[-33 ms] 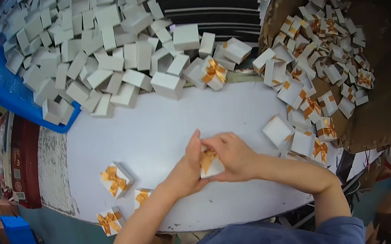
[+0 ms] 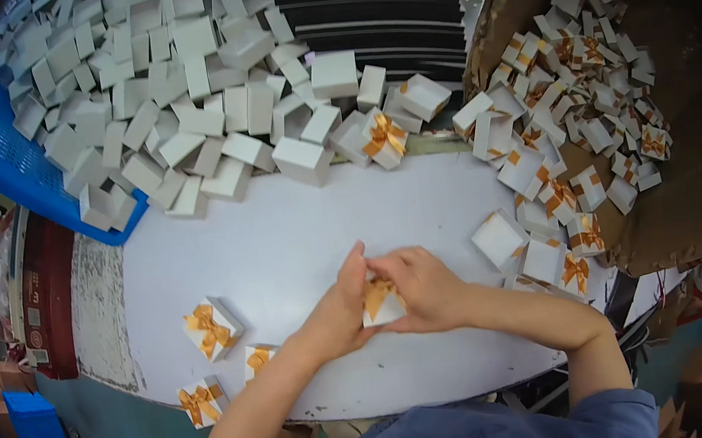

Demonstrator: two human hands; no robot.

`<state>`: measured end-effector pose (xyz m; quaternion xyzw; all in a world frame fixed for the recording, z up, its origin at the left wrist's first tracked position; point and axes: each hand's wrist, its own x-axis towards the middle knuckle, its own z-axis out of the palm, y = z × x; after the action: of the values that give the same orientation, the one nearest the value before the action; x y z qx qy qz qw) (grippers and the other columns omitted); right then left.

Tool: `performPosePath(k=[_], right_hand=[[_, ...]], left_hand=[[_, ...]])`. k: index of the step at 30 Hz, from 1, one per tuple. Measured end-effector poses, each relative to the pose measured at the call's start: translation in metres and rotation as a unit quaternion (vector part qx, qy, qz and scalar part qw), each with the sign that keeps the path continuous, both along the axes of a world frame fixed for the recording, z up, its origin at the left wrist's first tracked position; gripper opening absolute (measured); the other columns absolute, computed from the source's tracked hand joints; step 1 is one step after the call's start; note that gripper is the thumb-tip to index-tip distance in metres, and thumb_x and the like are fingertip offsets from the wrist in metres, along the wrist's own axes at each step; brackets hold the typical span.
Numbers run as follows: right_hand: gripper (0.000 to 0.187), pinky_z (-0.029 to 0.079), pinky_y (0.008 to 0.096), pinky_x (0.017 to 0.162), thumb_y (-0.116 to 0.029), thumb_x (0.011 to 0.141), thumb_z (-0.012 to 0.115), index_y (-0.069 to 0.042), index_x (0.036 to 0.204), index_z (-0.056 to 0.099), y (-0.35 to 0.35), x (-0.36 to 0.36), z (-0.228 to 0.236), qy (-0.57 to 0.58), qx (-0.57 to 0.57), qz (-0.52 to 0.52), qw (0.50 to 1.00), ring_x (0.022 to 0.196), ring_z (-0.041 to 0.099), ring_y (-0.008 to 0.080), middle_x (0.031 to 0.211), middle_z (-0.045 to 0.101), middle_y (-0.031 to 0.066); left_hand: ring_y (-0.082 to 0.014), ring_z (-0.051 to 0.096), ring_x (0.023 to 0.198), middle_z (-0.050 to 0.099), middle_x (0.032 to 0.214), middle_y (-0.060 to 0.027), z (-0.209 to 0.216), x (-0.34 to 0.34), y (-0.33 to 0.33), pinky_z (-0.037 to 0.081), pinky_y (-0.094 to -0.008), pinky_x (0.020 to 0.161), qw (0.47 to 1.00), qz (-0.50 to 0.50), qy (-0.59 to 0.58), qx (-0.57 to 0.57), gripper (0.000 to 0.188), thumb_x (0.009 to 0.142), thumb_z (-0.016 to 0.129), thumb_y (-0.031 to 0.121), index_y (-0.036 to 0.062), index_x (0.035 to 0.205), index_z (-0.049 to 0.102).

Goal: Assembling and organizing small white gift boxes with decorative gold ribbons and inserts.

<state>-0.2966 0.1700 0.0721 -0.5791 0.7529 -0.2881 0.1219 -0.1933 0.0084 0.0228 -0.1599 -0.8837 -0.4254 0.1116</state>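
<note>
Head camera looks down on a white table (image 2: 284,245). Both hands meet near its front edge: the left hand (image 2: 340,305) and the right hand (image 2: 422,285) are closed around one small white box with a gold bow (image 2: 379,299), pressing it from either side. Three finished bowed boxes (image 2: 210,326) lie well apart to the left. A heap of plain white boxes (image 2: 175,91) fills the far side, and a cardboard tray of bowed lids (image 2: 584,100) crowds the right, spilling close beside the right hand.
</note>
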Motion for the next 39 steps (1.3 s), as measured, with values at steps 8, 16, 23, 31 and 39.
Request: performPosePath(k=[8, 16, 23, 31, 39], right_hand=[[0.086, 0.036, 0.0428, 0.09, -0.033, 0.064, 0.078, 0.001, 0.127, 0.031, 0.016, 0.005, -0.048, 0.038, -0.133, 0.002, 0.99, 0.111, 0.045, 0.0313, 0.124, 0.044, 0.0157], [0.08, 0.024, 0.0489, 0.101, -0.036, 0.062, 0.076, -0.005, 0.127, 0.043, -0.076, -0.151, 0.117, 0.413, -0.246, -0.019, 0.877, 0.125, 0.031, 0.0373, 0.137, 0.033, 0.0216], [0.101, 0.027, 0.0467, 0.103, -0.034, 0.053, 0.083, -0.004, 0.133, 0.03, -0.165, -0.239, 0.257, 0.469, -0.119, -0.178, 0.857, 0.125, 0.036, 0.0337, 0.13, 0.041, 0.0197], [0.044, 0.046, 0.0437, 0.083, -0.02, 0.06, 0.065, -0.009, 0.102, 0.059, -0.211, -0.265, 0.24, 0.46, -0.178, -0.285, 0.822, 0.089, 0.06, 0.0363, 0.087, 0.063, 0.0195], [0.039, 0.046, 0.0309, 0.077, -0.009, 0.062, 0.072, -0.001, 0.099, 0.064, -0.166, -0.264, 0.24, 0.143, -0.201, -0.084, 0.965, 0.08, 0.059, 0.0191, 0.085, 0.066, 0.0093]], left_hand=[[-0.0386, 0.041, 0.119, 0.029, 0.137, -0.0276, 0.019, 0.005, 0.017, 0.033, -0.0466, 0.098, 0.975, 0.064, -0.001, -0.213, 0.1, 0.061, 0.078, 0.033, -0.0089, 0.134, 0.025], [-0.0453, 0.023, 0.128, 0.044, 0.128, -0.0177, 0.049, 0.048, -0.044, 0.01, -0.064, 0.102, 0.843, 0.383, -0.209, -0.314, 0.087, 0.058, 0.077, 0.037, 0.0035, 0.129, 0.038], [-0.0452, 0.025, 0.126, 0.043, 0.127, -0.0175, 0.033, 0.144, -0.048, 0.007, -0.0643, 0.102, 0.788, 0.521, -0.253, -0.208, 0.087, 0.06, 0.076, 0.038, 0.0024, 0.129, 0.036], [-0.0369, 0.035, 0.123, 0.041, 0.128, -0.0232, -0.018, 0.277, -0.033, 0.02, -0.0514, 0.102, 0.639, 0.699, -0.184, -0.264, 0.091, 0.062, 0.073, 0.04, 0.0008, 0.134, 0.033], [-0.0385, 0.036, 0.124, 0.044, 0.13, -0.0186, 0.036, 0.061, -0.102, 0.028, -0.0455, 0.102, 0.915, 0.362, 0.11, -0.141, 0.077, 0.065, 0.075, 0.021, -0.0025, 0.129, 0.039]])
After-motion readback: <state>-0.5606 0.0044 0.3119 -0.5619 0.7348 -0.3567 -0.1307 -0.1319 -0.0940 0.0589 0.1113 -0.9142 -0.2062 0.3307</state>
